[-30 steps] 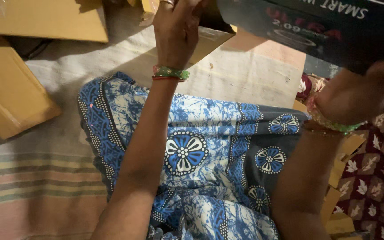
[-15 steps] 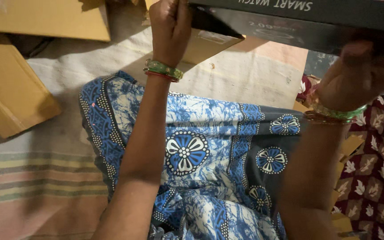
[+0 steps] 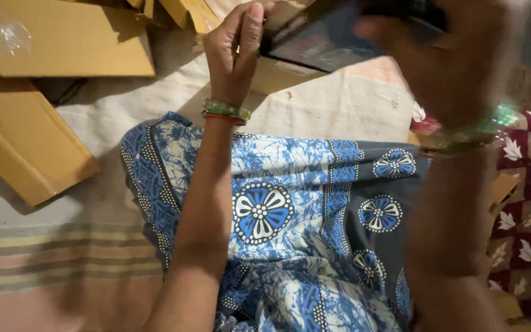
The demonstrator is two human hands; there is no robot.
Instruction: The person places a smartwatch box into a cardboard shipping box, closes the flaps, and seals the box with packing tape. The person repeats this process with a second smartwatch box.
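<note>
A flat dark box point(image 3: 314, 37) with a printed lid is held up over my lap near the top of the view. My left hand point(image 3: 235, 52) grips its left end, thumb along the edge, with green bangles at the wrist. My right hand point(image 3: 456, 55) holds the box's right side and is blurred by motion. Below both arms lies my lap in blue and white flower-print cloth point(image 3: 278, 209).
Flattened brown cardboard boxes lie at the upper left point(image 3: 62, 37) and left point(image 3: 19, 147), another under the dark box point(image 3: 284, 74). A pale mat point(image 3: 339, 104) covers the floor, with a striped rug point(image 3: 50, 258) at lower left. Maroon leaf-print cloth point(image 3: 530, 215) is at the right.
The dark box has tilted and shifted left toward the middle of the view. My right hand has risen and swung over the box's right side, now blurred.
</note>
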